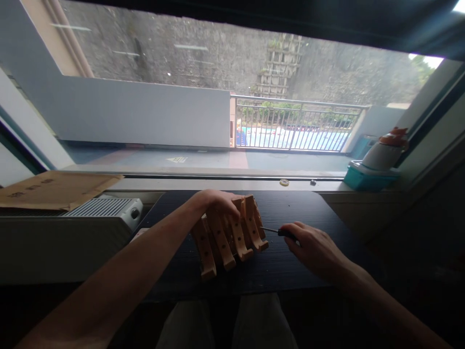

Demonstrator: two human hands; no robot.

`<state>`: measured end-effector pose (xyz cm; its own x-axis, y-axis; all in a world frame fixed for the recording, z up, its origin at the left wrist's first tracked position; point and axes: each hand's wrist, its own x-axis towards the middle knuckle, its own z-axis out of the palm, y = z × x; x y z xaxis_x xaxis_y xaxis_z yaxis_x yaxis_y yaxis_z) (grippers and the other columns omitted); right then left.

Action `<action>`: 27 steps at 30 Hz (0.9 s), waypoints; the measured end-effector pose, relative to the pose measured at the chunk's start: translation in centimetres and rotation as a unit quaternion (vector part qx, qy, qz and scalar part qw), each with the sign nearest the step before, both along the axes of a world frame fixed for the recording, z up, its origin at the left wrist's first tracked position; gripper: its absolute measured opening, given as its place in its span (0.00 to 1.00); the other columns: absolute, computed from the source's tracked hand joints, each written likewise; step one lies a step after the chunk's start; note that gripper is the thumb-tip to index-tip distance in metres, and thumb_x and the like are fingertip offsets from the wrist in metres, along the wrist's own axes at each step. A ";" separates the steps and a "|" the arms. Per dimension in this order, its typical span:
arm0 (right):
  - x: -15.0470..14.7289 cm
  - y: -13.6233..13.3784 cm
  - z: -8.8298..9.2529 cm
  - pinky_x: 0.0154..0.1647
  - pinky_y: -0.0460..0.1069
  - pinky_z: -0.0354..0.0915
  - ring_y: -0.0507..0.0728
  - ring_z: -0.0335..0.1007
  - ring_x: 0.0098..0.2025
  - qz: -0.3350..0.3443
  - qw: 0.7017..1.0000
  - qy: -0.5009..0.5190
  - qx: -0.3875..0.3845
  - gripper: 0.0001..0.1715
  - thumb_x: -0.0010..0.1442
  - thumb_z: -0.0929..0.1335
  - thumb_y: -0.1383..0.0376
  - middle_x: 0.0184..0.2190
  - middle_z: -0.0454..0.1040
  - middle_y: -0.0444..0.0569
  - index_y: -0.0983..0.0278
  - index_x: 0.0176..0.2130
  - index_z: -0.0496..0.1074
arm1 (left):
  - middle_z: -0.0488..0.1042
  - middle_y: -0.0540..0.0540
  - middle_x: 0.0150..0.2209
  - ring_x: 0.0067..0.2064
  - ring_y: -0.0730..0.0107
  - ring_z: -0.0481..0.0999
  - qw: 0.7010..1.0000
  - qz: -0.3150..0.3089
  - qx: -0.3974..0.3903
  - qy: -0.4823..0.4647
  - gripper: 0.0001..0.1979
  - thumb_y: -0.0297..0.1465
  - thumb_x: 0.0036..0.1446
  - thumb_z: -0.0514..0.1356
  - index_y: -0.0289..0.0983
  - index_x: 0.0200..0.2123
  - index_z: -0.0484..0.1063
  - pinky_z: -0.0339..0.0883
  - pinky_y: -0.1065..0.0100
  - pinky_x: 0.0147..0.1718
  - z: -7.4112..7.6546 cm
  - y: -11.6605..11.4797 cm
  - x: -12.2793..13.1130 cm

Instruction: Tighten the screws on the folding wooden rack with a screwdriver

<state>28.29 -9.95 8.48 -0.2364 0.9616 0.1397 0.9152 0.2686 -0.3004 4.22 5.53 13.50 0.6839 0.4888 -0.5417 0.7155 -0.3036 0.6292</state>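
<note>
- L. hand (pixel 222 202): curled over wooden rack's far end, holding it; fingertips partly hidden.
- R. hand (pixel 313 245): closed round black-handled tool (pixel 285 233), tip by rack's R. side, contact unclear.
- Wooden rack (pixel 219 234): we see it mid-table (pixel 308 271), hooks toward near edge.

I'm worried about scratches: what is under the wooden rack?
The black table shows around the wooden rack; the patch directly beneath, and anything lying there, is covered by the rack and the left hand.
</note>
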 end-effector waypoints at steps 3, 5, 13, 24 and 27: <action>-0.6 -0.3 0.5 0.33 0.48 0.59 0.57 0.73 0.37 0.027 0.995 -0.092 0.022 0.17 0.65 0.60 0.65 0.38 0.76 0.49 0.59 0.50 0.70 | 0.69 0.46 0.56 0.55 0.51 0.69 1.000 -0.014 -0.013 -0.015 0.37 0.38 0.44 0.65 0.47 0.58 0.58 0.68 0.58 0.49 0.0 0.0 0.0; -1.2 -0.2 0.4 0.31 0.47 0.57 0.55 0.72 0.34 0.044 0.992 -0.112 0.030 0.16 0.66 0.59 0.65 0.35 0.76 0.47 0.59 0.48 0.72 | 0.70 0.46 0.56 0.55 0.52 0.69 0.999 -0.024 -0.015 -0.019 0.37 0.38 0.44 0.65 0.47 0.59 0.57 0.68 0.59 0.48 0.0 0.0 0.0; -2.6 0.2 0.2 0.30 0.46 0.54 0.51 0.69 0.32 0.099 0.989 -0.100 0.046 0.14 0.66 0.60 0.68 0.32 0.74 0.45 0.61 0.45 0.73 | 0.69 0.45 0.56 0.54 0.51 0.70 1.000 -0.011 0.017 0.010 0.37 0.40 0.43 0.66 0.47 0.57 0.58 0.68 0.59 0.48 0.2 -0.1 0.2; -2.9 0.8 0.3 0.28 0.46 0.50 0.51 0.68 0.30 0.130 0.978 -0.149 0.062 0.14 0.64 0.61 0.71 0.30 0.73 0.45 0.61 0.44 0.73 | 0.71 0.44 0.54 0.52 0.50 0.72 1.000 -0.009 0.022 0.017 0.37 0.40 0.42 0.66 0.46 0.57 0.60 0.70 0.59 0.46 0.0 0.3 0.2; -3.1 1.2 0.7 0.26 0.46 0.48 0.50 0.66 0.27 0.155 0.968 -0.187 0.065 0.14 0.63 0.60 0.73 0.28 0.73 0.45 0.62 0.40 0.73 | 0.71 0.44 0.54 0.51 0.51 0.73 1.000 -0.014 0.019 0.018 0.37 0.40 0.42 0.66 0.46 0.57 0.60 0.71 0.59 0.45 -0.1 0.4 0.2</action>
<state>25.20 -8.76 9.20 -0.5688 0.8160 0.1031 0.8223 0.5618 0.0907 4.38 5.96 13.37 0.6782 0.4905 -0.5472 0.7280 -0.3463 0.5917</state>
